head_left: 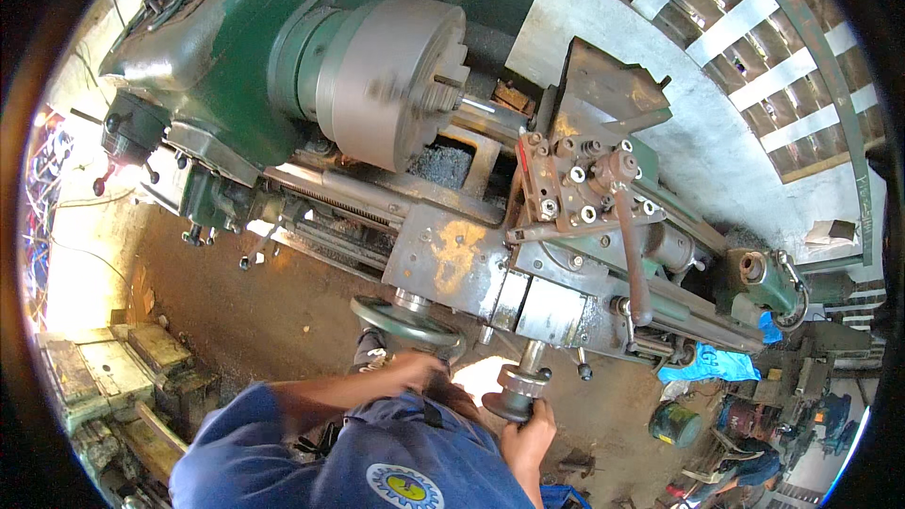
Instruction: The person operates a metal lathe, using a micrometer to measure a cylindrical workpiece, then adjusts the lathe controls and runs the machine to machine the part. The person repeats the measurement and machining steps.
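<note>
I stand at a green metal lathe. My left hand (421,372) is closed at the near rim of the large carriage handwheel (401,322); it is slightly blurred and its fingertips are hidden. To its right, my right hand (531,429) has its fingers wrapped against the smaller cross-slide handwheel (510,403), below its graduated collar. Beyond my hands, the grey chuck (382,85) looks smeared as if turning, with stepped jaws (445,85) on its face. The tool post (575,174), studded with bolts, stands to the right of the chuck, its long clamping lever (632,254) pointing toward me.
The tailstock (768,287) sits at the bed's right end. Metal chips (441,165) lie below the chuck. A blue plastic sheet (712,365) hangs near a green bucket (675,424) at the right. Worn metal blocks (104,368) stand at the left. Control levers (193,234) project below the headstock.
</note>
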